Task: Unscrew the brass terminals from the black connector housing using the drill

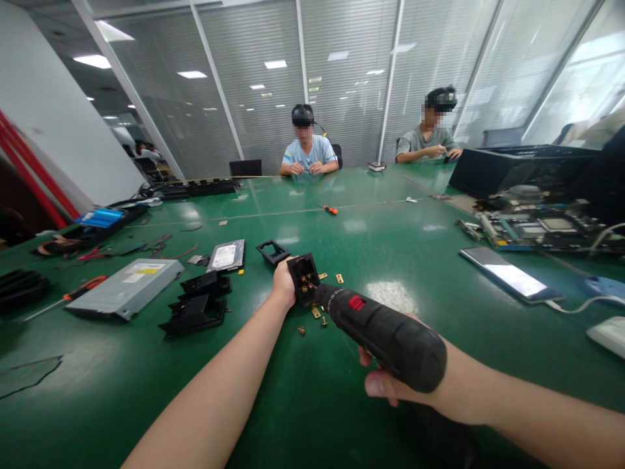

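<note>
My left hand (284, 284) is closed around the side of a small black plastic housing (305, 266), whose open face is turned toward me and shows brass-coloured parts inside. In my right hand (390, 384) is a black cordless drill (385, 332) with a red switch on top. Its tip reaches into the housing; whether the bit sits on a screw is too small to tell. Brass plates (340, 279) and loose screws (324, 321) lie on the table around the housing. Just behind my left hand rests a black plastic frame (272, 251).
Left of my arm are black plastic housings (198, 312), a hard drive (226, 255) and a silver optical drive (127, 286). A phone (508, 273) on a cable and a circuit board (537, 228) lie to the right. An orange screwdriver (331, 210) lies farther back. Two people sit across the table.
</note>
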Demonstrator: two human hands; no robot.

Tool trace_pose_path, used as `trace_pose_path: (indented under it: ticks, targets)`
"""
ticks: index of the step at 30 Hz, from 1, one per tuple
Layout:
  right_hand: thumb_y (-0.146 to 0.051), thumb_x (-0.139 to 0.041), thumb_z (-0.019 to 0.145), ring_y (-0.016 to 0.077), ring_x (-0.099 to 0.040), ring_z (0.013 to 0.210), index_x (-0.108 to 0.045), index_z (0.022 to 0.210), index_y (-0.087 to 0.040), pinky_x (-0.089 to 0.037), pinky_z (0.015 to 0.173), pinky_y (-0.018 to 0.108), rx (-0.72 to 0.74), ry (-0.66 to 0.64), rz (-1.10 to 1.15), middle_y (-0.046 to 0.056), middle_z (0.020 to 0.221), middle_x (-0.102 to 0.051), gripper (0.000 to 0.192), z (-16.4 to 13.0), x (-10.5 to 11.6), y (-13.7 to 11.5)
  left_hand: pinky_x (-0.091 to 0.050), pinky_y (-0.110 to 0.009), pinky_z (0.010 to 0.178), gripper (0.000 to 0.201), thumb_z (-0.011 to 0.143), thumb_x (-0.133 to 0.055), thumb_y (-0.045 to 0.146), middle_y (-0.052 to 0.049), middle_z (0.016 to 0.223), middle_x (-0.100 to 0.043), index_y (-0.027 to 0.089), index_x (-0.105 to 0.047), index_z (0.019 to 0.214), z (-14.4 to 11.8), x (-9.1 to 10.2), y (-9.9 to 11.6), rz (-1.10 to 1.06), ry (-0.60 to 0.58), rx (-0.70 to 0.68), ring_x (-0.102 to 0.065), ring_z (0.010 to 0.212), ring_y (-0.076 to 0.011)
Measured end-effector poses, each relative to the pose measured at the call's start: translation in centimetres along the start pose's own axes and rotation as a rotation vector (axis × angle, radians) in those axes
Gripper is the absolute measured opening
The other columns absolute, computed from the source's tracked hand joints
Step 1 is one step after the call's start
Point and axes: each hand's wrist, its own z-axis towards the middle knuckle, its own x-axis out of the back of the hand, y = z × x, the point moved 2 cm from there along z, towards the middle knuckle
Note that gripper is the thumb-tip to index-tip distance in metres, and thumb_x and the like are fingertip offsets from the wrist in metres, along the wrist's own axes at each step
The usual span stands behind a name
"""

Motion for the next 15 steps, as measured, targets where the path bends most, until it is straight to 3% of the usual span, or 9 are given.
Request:
trace_pose_path:
  ticks: [7, 15]
  targets:
    - [-0.05, -0.085, 0.086, 0.0107, -0.063, 0.058, -0.064, 0.09, -0.018, -0.052, 0.058, 0.026, 0.016, -0.007, 0.105, 0.001, 0.087, -0.066, 0.039, 0.2, 0.2, 1.9, -0.054, -0.035, 0.063, 0.021, 0.073, -0.07, 0.039, 0.0, 0.061, -0.062, 0.019, -0.065, 0.079, 0.2, 0.1, 0.1, 0.04, 0.038, 0.018, -0.065, 0.055, -0.0226]
    - [-0.044, -0.08, 0.089, 0.0128, -0.066, 0.056, -0.066, 0.099, -0.019, -0.053, 0.06, 0.028, 0.028, 0.022, 0.116, -0.002, 0.079, -0.067, 0.031, 0.4, 1.4, 3.0, -0.054, -0.034, 0.061, 0.025, 0.075, -0.07, 0.043, 0.001, 0.06, -0.062, 0.02, -0.065, 0.082, 0.0, 0.0, 0.2, 0.035, 0.04, 0.04, -0.064, 0.053, -0.0221]
